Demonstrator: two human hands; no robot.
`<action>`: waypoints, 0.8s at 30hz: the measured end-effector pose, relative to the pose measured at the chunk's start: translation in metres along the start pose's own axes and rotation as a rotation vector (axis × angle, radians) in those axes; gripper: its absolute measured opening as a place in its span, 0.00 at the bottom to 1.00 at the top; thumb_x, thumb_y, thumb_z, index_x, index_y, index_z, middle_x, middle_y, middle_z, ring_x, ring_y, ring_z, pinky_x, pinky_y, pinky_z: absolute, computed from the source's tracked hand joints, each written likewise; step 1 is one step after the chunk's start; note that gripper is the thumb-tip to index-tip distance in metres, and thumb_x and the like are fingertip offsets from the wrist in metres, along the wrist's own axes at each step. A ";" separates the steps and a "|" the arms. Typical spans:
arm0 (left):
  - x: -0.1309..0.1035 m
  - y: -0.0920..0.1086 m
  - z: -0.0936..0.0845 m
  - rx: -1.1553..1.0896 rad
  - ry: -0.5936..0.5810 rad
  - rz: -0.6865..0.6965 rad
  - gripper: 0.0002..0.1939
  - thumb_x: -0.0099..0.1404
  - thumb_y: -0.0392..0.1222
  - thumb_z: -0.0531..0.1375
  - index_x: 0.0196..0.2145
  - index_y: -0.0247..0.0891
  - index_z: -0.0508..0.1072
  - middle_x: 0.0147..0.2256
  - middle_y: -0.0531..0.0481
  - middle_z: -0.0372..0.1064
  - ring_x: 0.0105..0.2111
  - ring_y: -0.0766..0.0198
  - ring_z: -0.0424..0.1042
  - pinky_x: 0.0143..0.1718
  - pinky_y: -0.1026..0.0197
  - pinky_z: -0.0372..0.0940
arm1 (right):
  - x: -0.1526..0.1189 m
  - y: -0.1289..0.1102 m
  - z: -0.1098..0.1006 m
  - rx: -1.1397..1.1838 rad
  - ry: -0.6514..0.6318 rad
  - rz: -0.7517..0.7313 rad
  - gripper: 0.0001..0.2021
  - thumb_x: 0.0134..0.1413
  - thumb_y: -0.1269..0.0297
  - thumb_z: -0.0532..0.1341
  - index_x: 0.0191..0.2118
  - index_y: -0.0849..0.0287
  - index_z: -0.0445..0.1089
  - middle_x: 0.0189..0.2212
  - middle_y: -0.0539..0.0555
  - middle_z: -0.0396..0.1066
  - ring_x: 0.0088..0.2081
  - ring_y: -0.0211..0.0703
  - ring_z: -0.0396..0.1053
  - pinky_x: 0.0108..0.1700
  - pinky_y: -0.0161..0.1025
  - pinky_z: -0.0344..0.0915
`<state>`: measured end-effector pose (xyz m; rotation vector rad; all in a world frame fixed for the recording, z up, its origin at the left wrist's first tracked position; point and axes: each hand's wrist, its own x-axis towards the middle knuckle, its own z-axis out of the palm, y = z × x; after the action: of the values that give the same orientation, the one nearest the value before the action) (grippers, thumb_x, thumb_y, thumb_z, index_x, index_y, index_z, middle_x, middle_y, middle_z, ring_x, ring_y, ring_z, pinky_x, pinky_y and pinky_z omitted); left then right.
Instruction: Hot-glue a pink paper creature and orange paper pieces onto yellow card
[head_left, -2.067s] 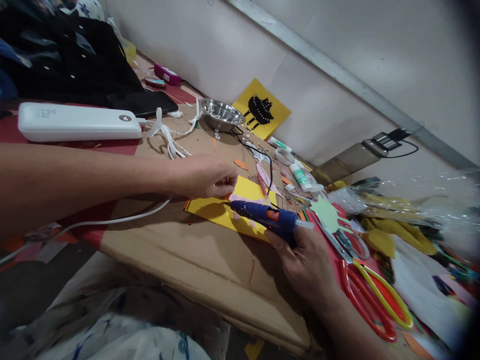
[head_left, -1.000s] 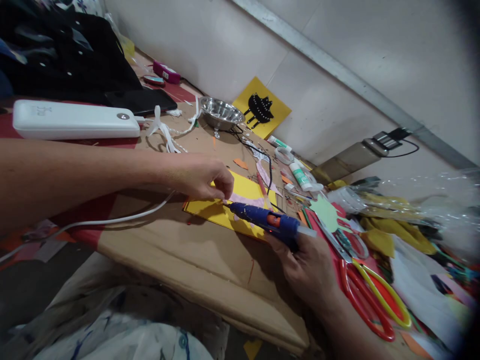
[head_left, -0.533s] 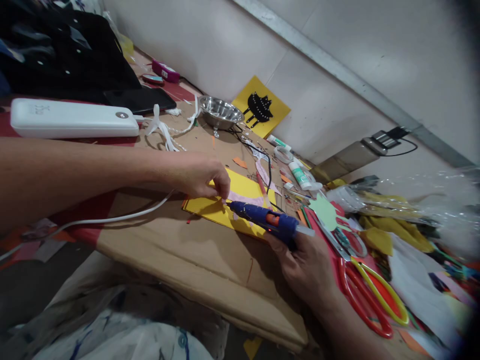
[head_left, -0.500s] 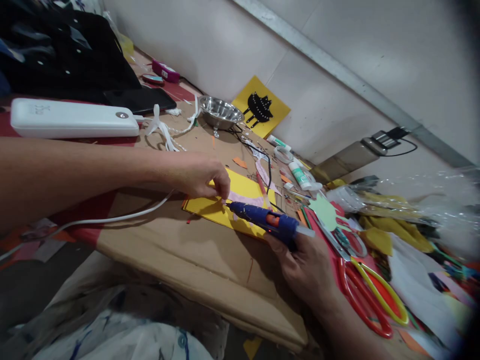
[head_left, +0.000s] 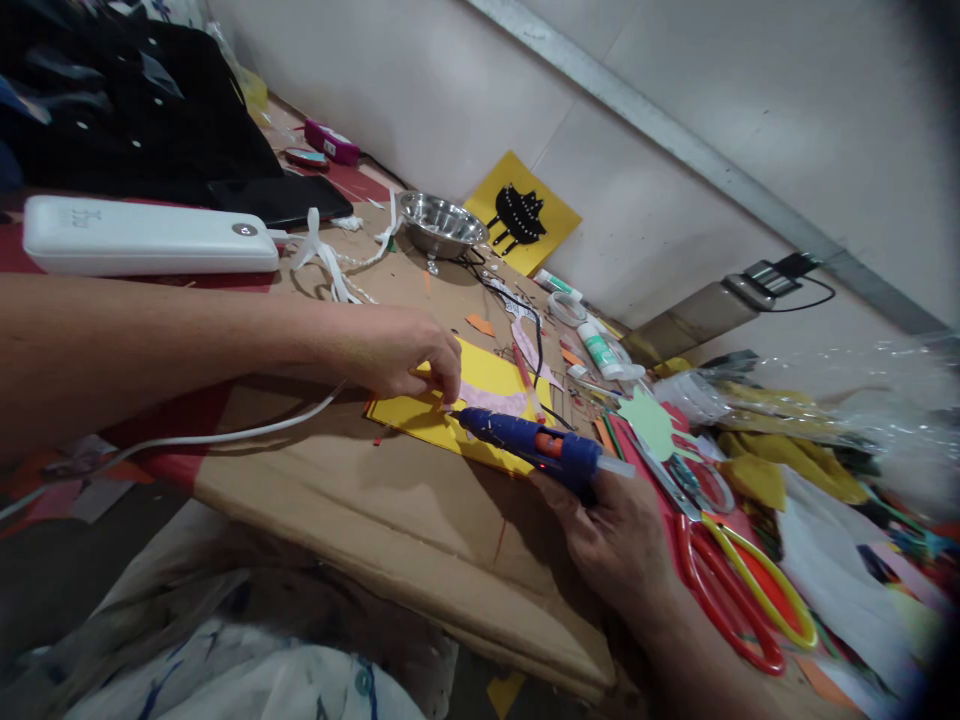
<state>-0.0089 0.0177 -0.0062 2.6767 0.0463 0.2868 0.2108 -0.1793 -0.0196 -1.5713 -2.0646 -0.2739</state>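
My right hand (head_left: 611,530) is wrapped round the handle of a blue hot glue gun (head_left: 517,438), whose tip points left. A clear glue stick (head_left: 615,465) pokes out of its back end. Under the tip lies yellow card (head_left: 405,418) with a pink paper cut-out (head_left: 491,400) on it. My left hand (head_left: 409,352) is over the card's left part, its thumb and fingertips pinched on the edge of the pink paper, close beside the nozzle. The fingertips partly hide the spot where nozzle and paper meet.
Scissors with red and yellow handles (head_left: 735,590) lie right of my right hand. Behind the card are a steel bowl (head_left: 442,225), a black cable and glue bottles (head_left: 600,350). A white power bank (head_left: 150,237) rests at left; a metal bottle (head_left: 697,310) leans by the wall.
Almost nothing differs. The glue gun has shifted very slightly to the right and down, and my left hand stays pinched beside its tip.
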 end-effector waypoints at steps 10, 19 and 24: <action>-0.001 0.000 0.001 0.020 0.002 0.029 0.19 0.57 0.25 0.59 0.39 0.44 0.82 0.41 0.52 0.77 0.37 0.68 0.73 0.40 0.71 0.62 | -0.002 0.003 0.000 0.005 0.019 -0.002 0.11 0.61 0.58 0.58 0.43 0.58 0.73 0.34 0.57 0.78 0.32 0.48 0.76 0.30 0.40 0.70; -0.001 0.002 0.001 0.037 0.000 0.028 0.19 0.57 0.25 0.60 0.38 0.47 0.82 0.42 0.54 0.77 0.38 0.69 0.74 0.39 0.71 0.61 | -0.002 0.000 -0.003 0.038 -0.021 0.046 0.10 0.60 0.58 0.58 0.38 0.58 0.74 0.27 0.55 0.76 0.29 0.48 0.75 0.30 0.40 0.71; -0.001 0.004 0.000 0.027 -0.015 0.011 0.18 0.57 0.26 0.60 0.38 0.47 0.82 0.43 0.54 0.77 0.39 0.68 0.74 0.39 0.71 0.61 | -0.004 0.001 -0.003 0.065 -0.019 0.053 0.11 0.60 0.58 0.58 0.39 0.58 0.74 0.30 0.55 0.78 0.29 0.47 0.75 0.29 0.40 0.71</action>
<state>-0.0104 0.0146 -0.0047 2.7060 0.0312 0.2710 0.2132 -0.1835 -0.0189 -1.5933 -2.0219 -0.1718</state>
